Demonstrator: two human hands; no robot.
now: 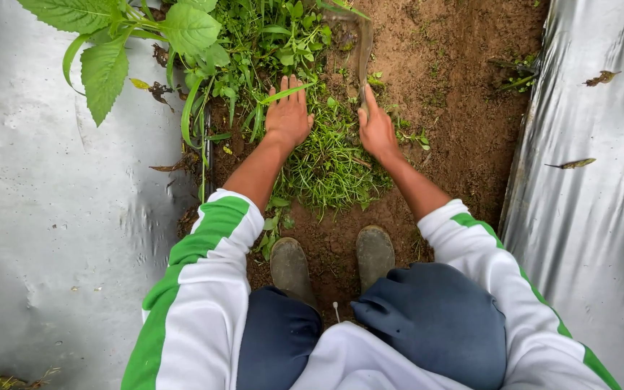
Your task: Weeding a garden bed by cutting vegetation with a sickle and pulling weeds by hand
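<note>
Green grass (330,162) grows in a low clump on the brown soil (456,108) between two sheets of silver plastic mulch (45,209), right in front of the person's muddy boots (290,267). Left hand (288,115) lies flat on the clump's left side, fingers straight and close together, holding nothing. Right hand (377,130) rests at the clump's right edge, fingers extended along a curved blade (364,54); whether they grip it cannot be told. Broad-leaved weeds (146,43) stand to the upper left.
</note>
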